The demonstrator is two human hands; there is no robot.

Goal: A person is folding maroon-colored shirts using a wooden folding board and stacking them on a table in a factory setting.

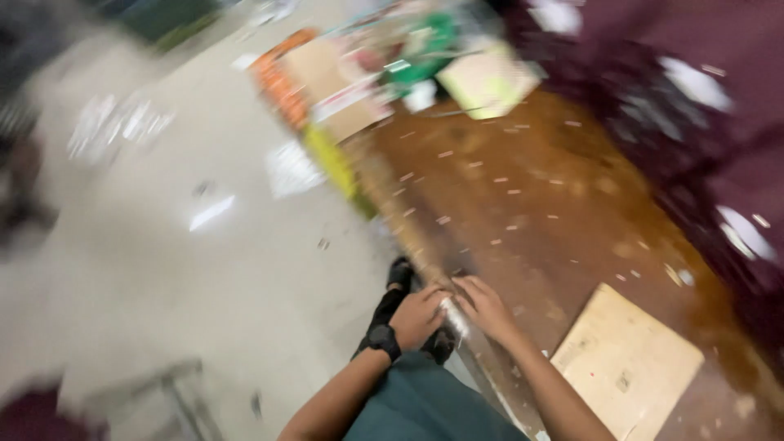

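The picture is blurred by head motion, so fine detail is lost. Both hands meet at the near edge of a brown wooden desk [523, 204], at the metal-looking strip that runs along its left side. The left hand [418, 317], with a dark watch [382, 339] on its wrist, lies with fingers curled over the desk edge [452, 314]; the right hand [487, 308] rests flat on the wood just beside it, fingers spread toward the same edge. Neither grip closes around a loose thing; both only press on the edge.

The edge looks stiff, hard and fixed, probably smooth and a little slippery where the strip shines, so the likeliest hold is fingers over the lip and palm on top.

A pale cardboard sheet [625, 363] lies on the desk to the right of the hands. Far off sit a heap of boxes and papers [384, 73]. Small paper scraps dot the wood. The pale floor [163, 245] lies to the left.
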